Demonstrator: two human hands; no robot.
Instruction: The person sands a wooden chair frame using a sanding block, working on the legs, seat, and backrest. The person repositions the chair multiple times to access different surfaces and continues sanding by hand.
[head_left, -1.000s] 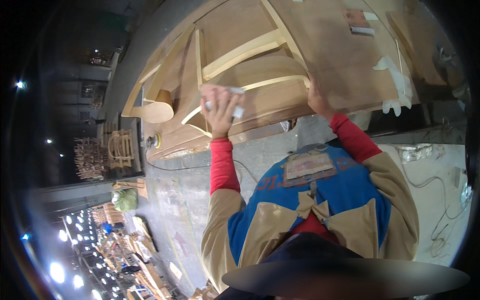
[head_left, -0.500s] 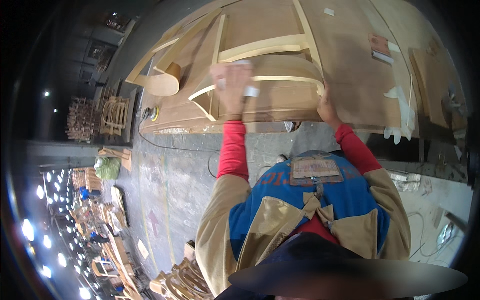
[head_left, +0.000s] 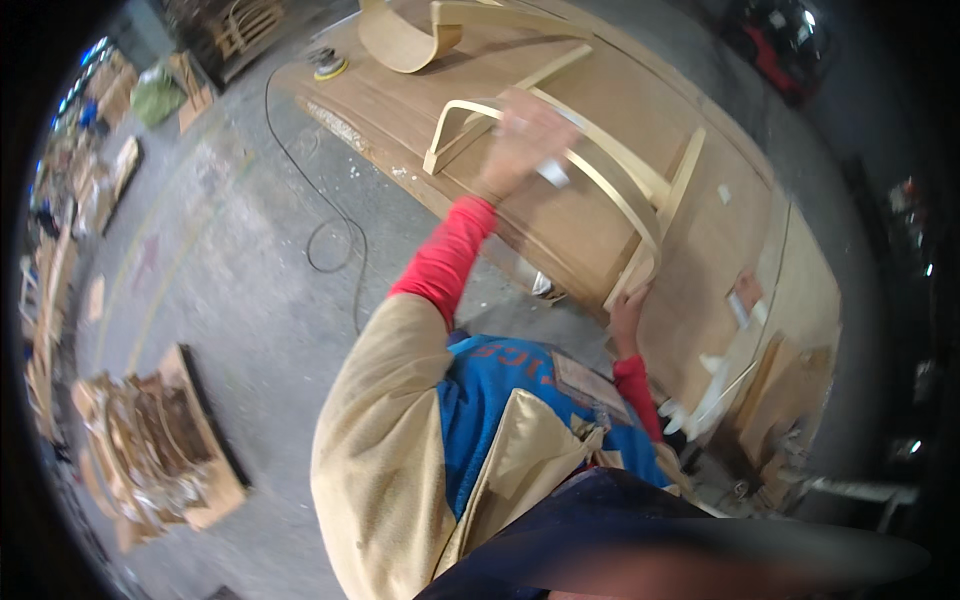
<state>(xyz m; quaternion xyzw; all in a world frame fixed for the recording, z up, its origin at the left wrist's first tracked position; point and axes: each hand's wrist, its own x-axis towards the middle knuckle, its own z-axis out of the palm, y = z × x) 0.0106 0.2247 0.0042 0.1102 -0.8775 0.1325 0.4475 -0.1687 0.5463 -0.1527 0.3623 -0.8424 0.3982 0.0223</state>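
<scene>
Hands: left hand [head_left: 520, 140] outstretched, gripping white pad [head_left: 552, 172] on curved frame [head_left: 610, 185]; right hand [head_left: 628, 305] clasps its end.

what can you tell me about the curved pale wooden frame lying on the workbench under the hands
The curved pale wooden frame looks like bare, light, unfinished wood: two long bowed rails joined by straight crosspieces. It lies flat on the brown wooden workbench top, running from upper left to lower right. The left hand, blurred and holding something small and white, rests on its upper rail. The right hand grips its lower end at the bench edge.

Dim, even light; blurred centre, edges bent and black.
</scene>
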